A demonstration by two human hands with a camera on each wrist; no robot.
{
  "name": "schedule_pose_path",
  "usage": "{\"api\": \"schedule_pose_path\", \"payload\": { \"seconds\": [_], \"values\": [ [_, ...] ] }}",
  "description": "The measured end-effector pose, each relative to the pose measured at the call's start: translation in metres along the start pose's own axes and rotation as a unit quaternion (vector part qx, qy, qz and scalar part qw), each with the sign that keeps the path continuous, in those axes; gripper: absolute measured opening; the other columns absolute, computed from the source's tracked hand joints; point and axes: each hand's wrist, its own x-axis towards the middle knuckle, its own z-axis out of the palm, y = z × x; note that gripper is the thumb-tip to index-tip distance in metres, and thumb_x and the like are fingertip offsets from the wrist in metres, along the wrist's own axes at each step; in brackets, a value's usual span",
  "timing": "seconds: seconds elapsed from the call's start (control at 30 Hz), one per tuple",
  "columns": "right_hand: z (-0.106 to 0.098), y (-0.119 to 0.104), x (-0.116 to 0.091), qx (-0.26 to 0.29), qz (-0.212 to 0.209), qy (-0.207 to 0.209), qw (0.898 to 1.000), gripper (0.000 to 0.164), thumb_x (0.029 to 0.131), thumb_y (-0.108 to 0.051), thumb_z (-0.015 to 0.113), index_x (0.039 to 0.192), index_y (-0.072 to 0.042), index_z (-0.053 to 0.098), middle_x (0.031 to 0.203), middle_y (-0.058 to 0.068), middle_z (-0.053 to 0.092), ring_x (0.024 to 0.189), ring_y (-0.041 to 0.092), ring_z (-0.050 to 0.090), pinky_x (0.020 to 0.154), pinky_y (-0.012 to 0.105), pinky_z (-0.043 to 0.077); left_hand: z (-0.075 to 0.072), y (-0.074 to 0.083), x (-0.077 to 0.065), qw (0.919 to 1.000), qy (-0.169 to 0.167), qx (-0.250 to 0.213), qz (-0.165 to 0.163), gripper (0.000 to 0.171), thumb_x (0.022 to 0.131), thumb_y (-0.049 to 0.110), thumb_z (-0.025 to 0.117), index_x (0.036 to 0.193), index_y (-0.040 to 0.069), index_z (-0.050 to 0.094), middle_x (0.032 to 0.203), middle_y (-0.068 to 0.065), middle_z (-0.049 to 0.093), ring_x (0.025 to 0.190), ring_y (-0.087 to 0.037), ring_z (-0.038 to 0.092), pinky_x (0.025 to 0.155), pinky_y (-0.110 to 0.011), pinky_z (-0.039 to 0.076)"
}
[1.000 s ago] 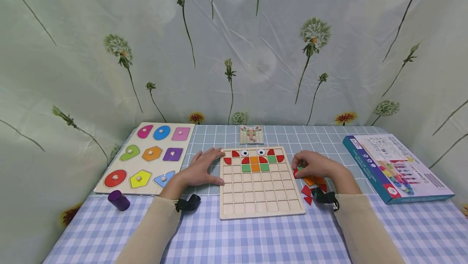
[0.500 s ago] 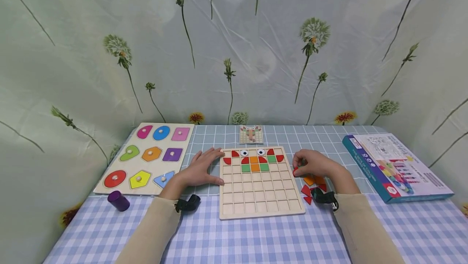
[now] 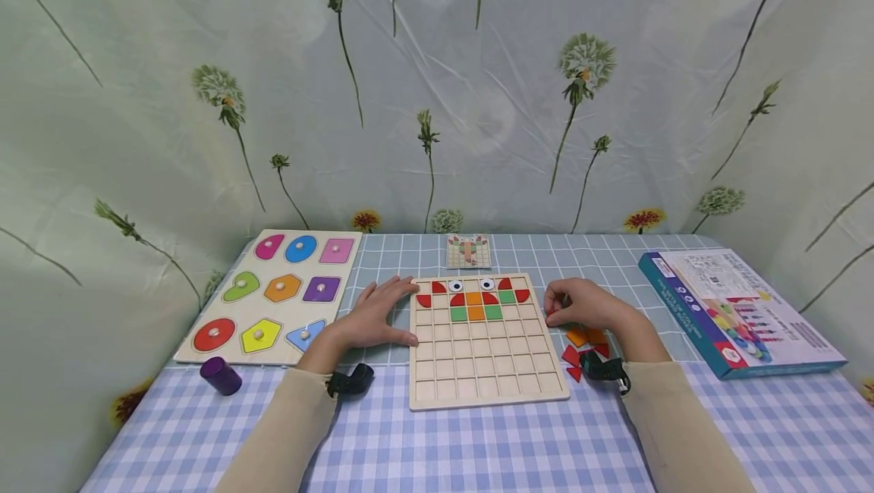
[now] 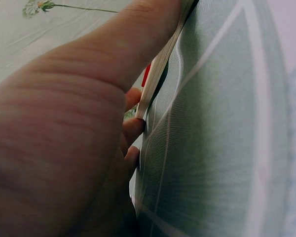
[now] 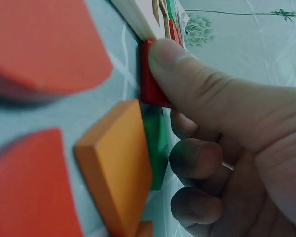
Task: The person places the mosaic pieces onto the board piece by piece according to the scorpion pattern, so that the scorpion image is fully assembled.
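Square grid board of pale wood [image 3: 478, 368]: flat on the bench [image 3: 382, 447], between my two grips; upper rows carry red, orange and green tiles [image 3: 475, 313] and two black-and-white eye tiles [image 3: 455, 286].
My left grip [image 3: 374, 317]: fingers spread wide, touching the board's left edge.
My right grip [image 3: 580, 305]: narrow, pinching one glossy red piece [image 5: 152, 84] just beside the right edge.
Near it, loose: orange flat blocks [image 3: 577, 337], red flat pieces [image 3: 570, 356].

Red piece [image 5: 150, 89] partly hidden by right grip [image 3: 583, 303], green piece [image 5: 158, 153] near it partly behind orange piece [image 5: 121, 160]
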Motion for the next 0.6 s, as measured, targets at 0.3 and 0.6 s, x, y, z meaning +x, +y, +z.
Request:
{"api": "schedule_pose_path", "payload": {
  "seconds": [0.3, 0.6],
  "values": [
    [0.002, -0.003, 0.003, -0.017, -0.006, 0.040, 0.999, 0.007, 0.090, -0.014, 0.074, 0.091, -0.015, 0.067, 0.084, 0.003, 0.059, 0.084, 0.019, 0.053, 0.072, 0.029, 0.045, 0.000, 0.001, 0.001, 1.0000, -0.001, -0.001, 0.000, 0.097, 0.075, 0.057, 0.081, 0.153, 0.019, 0.038, 0.167, -0.005, 0.026, 0.157, -0.032, 0.013, 0.125, -0.062, 0.002],
    [0.002, -0.023, 0.002, -0.012, -0.034, 0.090, 0.995, 0.007, 0.089, -0.013, 0.075, 0.093, -0.015, 0.069, 0.088, 0.003, 0.063, 0.088, 0.020, 0.055, 0.079, 0.030, 0.049, -0.001, 0.000, 0.001, 1.0000, 0.001, -0.001, 0.000, 0.097, 0.074, 0.057, 0.081, 0.153, 0.019, 0.039, 0.167, -0.006, 0.026, 0.157, -0.032, 0.013, 0.124, -0.062, 0.002]
  ]
}}
